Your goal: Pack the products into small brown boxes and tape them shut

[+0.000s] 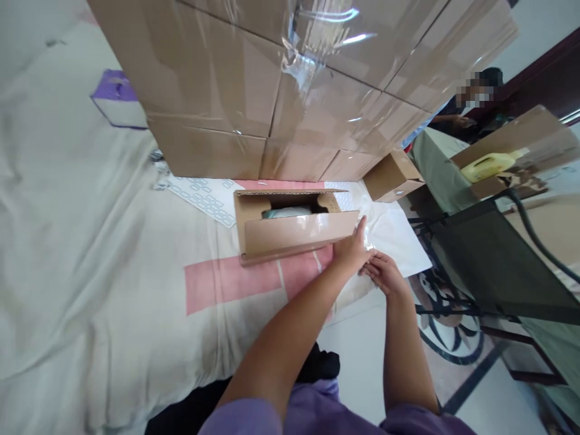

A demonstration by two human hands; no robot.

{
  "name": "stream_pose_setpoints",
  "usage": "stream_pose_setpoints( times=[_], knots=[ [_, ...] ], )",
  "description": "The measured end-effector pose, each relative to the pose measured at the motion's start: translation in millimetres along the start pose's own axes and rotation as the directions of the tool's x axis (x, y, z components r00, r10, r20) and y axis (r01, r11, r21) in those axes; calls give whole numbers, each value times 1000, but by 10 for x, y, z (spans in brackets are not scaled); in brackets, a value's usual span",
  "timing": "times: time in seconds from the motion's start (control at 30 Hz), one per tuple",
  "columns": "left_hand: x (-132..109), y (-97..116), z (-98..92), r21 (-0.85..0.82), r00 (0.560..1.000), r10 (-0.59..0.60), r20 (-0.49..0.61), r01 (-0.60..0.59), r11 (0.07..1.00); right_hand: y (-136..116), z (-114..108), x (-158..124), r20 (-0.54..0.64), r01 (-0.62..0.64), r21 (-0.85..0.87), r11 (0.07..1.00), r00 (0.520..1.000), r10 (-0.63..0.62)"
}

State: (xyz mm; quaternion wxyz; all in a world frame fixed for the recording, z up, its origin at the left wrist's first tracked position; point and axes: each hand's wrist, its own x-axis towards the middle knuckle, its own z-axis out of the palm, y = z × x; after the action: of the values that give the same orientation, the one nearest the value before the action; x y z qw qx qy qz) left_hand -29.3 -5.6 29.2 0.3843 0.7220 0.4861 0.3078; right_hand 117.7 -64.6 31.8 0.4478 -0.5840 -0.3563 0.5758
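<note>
An open cardboard box [301,232] lies on the bed sheet in front of me, its long flaps raised. Inside it, a pale, rounded item with a green edge [287,212] shows in part. My left hand [351,249] is at the box's right end, one digit stretched up along the corner and the others bent towards my right hand. Just beside it, my right hand [384,270] has its fingertips drawn together. Between the two hands is a small shiny clear piece [368,243], too small to name; the fingers partly hide it.
A tall stack of taped cardboard boxes [312,103] stands right behind the open box. Another open box [393,176] sits at its right. A purple and white bag [118,99] lies left. At right are a dark chair [493,260], a yellow bottle [489,166] and a person [457,118].
</note>
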Motion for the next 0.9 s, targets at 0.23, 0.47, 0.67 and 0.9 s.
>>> stream_pose_setpoints(
  times=[0.23, 0.47, 0.67, 0.9],
  knots=[
    [23, 44, -26, 41, 1000, -25, -10, 26, 999, 15, 13, 8, -8, 11, 17, 1000, 1000, -11],
    [49, 0, 17, 61, 1000, -30, -7, 30, 998, 46, -3, 8, -4, 29, 12, 1000, 1000, -29],
    [58, -78, 75, 49, 999, 3, -45, -1, 999, 66, 31, 10, -16, 41, 6, 999, 999, -41],
    [46, -119, 82, 11, 997, 25, -77, -24, 1000, -59, 24, -210, -112, -40, -214, 976, 994, 16]
  ],
)
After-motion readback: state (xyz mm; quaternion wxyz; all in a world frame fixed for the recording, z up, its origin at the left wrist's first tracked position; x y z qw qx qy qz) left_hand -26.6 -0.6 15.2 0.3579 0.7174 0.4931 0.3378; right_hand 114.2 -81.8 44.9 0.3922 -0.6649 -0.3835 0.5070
